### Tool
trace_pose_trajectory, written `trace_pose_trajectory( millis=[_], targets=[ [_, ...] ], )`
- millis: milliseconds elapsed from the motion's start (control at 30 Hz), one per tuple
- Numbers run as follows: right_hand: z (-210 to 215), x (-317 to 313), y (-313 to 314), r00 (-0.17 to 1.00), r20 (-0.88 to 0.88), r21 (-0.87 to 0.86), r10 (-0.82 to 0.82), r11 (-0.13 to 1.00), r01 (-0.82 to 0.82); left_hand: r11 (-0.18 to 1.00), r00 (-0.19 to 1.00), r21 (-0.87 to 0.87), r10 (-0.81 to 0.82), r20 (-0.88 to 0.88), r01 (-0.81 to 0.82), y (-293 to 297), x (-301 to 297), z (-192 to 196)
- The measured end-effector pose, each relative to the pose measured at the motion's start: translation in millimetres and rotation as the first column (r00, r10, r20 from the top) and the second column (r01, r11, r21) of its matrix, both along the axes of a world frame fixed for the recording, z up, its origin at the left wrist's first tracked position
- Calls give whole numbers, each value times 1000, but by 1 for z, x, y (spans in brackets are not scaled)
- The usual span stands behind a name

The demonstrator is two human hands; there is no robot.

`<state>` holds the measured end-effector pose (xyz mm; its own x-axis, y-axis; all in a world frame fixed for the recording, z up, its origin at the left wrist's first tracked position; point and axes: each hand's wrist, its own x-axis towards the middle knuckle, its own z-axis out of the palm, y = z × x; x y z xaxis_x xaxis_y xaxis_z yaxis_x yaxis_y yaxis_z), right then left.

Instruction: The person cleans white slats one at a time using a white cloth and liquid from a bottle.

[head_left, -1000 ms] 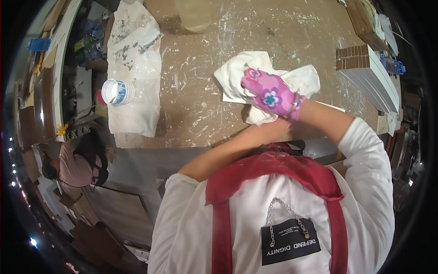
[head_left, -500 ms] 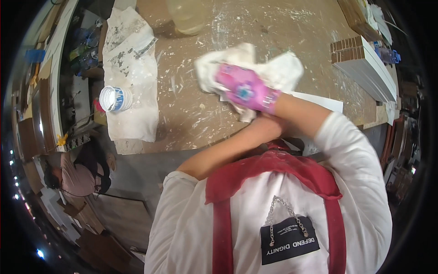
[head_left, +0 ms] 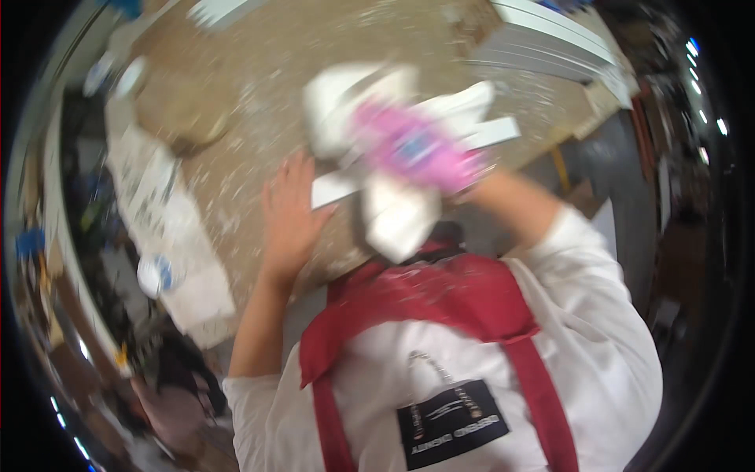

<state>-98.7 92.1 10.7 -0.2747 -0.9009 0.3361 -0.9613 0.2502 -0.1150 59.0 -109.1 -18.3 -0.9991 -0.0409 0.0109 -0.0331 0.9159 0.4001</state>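
My right hand (head_left: 415, 149), in a pink patterned glove, is closed on a bunched white cloth (head_left: 401, 220). Motion blurs its fingers. The cloth lies over the middle of a narrow white strip (head_left: 334, 189), whose two ends show on either side. My bare left hand (head_left: 291, 212) rests flat on the worktable, fingers stretched out, close to the strip's left end. That hand holds nothing.
Along the left edge lies a long stained white sheet (head_left: 185, 259), with a white and blue cup (head_left: 155, 275) on it. A blurred yellowish see-through container (head_left: 189, 118) stands beyond. White boards (head_left: 543, 39) are stacked at far right. A person (head_left: 169, 401) is at lower left.
My left hand has come out from beneath my right forearm and now lies flat on the table to the left. The view has turned. My right hand stays on the cloth.
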Motion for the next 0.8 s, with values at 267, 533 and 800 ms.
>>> trace_pose_trajectory(
  millis=[267, 533, 800],
  targets=[
    [-80, -27, 126, 673, -569, 367, -472, 587, 722, 995, 997, -72, -66, 46, 69, 6, -11, -17],
    [-18, -76, 263, 243, 640, -109, -729, 227, 968, 975, 993, -197, -113, -31, 104, 1, -8, -14],
    [-22, -35, 220, 258, 949, -209, -179, 255, 944, 970, 931, -177, -212, -297, 165, 0, -11, -8]
  ],
)
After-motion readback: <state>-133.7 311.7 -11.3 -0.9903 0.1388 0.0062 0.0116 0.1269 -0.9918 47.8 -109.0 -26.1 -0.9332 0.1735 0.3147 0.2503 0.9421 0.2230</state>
